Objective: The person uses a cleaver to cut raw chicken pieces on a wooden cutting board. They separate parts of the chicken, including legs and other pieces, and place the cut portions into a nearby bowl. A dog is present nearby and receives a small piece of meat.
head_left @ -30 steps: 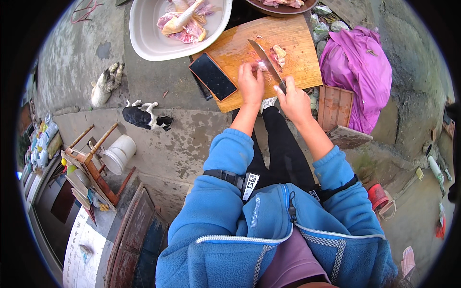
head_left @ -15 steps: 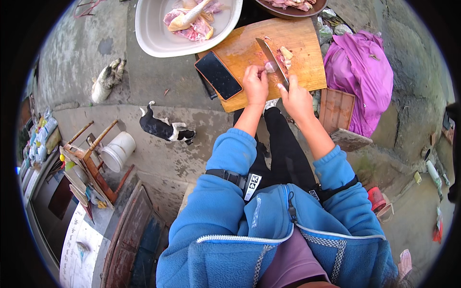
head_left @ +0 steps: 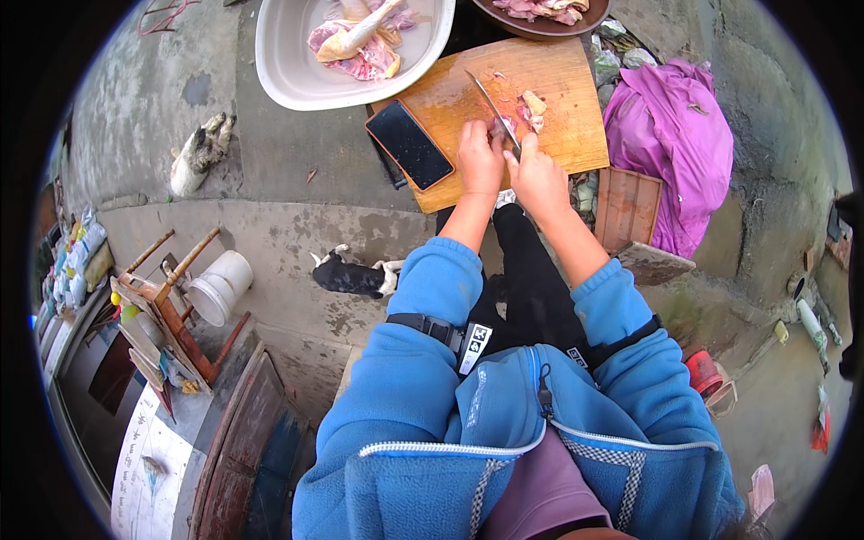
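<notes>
In my right hand (head_left: 540, 180) is the handle of a kitchen knife (head_left: 490, 101), its blade slanting up and to the left over the wooden cutting board (head_left: 571, 76). My left hand (head_left: 480, 160) is closed at the board, its fingertips pinching a small pale pink piece of meat (head_left: 509, 122) close against the blade, partly hidden. Cut chicken pieces (head_left: 533, 106) lie to the right of the knife. A dark phone (head_left: 409, 144) rests on the board's left side. Beyond it, a white basin (head_left: 270, 58) holds chicken with a leg. A brown bowl (head_left: 549, 31) of cut meat stands at the far right.
A black and white dog (head_left: 349, 275) is close to my left forearm, and a dirty white animal (head_left: 202, 155) lies farther left. Purple cloth (head_left: 673, 148) and a brown crate (head_left: 628, 202) are right of the board. A white bucket (head_left: 220, 286) and wooden chair (head_left: 162, 301) are at left.
My right hand and the knife have shifted left, bringing the blade closer to my left fingertips. The dog has moved right, toward my left arm.
</notes>
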`<state>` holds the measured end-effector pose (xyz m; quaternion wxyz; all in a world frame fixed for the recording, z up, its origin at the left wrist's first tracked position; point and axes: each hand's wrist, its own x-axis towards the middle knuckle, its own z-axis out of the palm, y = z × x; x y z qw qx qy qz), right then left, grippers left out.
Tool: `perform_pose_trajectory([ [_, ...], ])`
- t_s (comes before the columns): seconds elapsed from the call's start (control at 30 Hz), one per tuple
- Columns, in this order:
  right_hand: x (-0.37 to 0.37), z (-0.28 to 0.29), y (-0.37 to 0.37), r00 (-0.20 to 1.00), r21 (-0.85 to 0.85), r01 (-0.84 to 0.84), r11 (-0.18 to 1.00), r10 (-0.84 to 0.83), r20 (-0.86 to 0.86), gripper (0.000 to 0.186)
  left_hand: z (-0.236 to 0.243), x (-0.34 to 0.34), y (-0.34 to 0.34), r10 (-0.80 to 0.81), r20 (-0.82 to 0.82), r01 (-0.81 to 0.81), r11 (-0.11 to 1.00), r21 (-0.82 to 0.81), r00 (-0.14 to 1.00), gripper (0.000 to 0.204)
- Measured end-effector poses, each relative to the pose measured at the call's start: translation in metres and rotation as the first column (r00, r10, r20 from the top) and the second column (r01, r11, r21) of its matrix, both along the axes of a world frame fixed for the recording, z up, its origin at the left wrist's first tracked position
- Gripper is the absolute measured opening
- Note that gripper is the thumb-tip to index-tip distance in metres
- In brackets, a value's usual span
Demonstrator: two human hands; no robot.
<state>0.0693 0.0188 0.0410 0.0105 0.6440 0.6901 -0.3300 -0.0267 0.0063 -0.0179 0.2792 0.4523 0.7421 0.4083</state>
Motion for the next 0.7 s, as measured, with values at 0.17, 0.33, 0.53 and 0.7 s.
perform_pose_trajectory([
  [0.17,0.015,0.002,0.021,0.972,-0.04,0.078,0.996,-0.084,-0.217,0.037,-0.009,-0.002,0.005,0.032,0.044,-0.03,0.998,-0.051,0.999,0.01],
  [0.33,0.025,0.004,0.024,0.887,-0.373,0.223,0.901,-0.346,-0.304,0.032,-0.018,-0.007,0.004,0.048,0.171,-0.033,0.995,-0.089,0.984,0.009],
  [0.53,0.011,0.027,0.002,0.972,0.174,0.112,0.978,-0.071,-0.226,0.034,-0.015,-0.006,0.002,0.053,0.17,-0.04,0.996,-0.081,0.984,0.009],
  [0.7,0.0,0.02,0.0,0.999,0.034,0.027,0.999,-0.026,-0.028,0.037,-0.008,-0.007,-0.001,0.023,0.094,-0.018,0.998,-0.054,0.995,0.007],
])
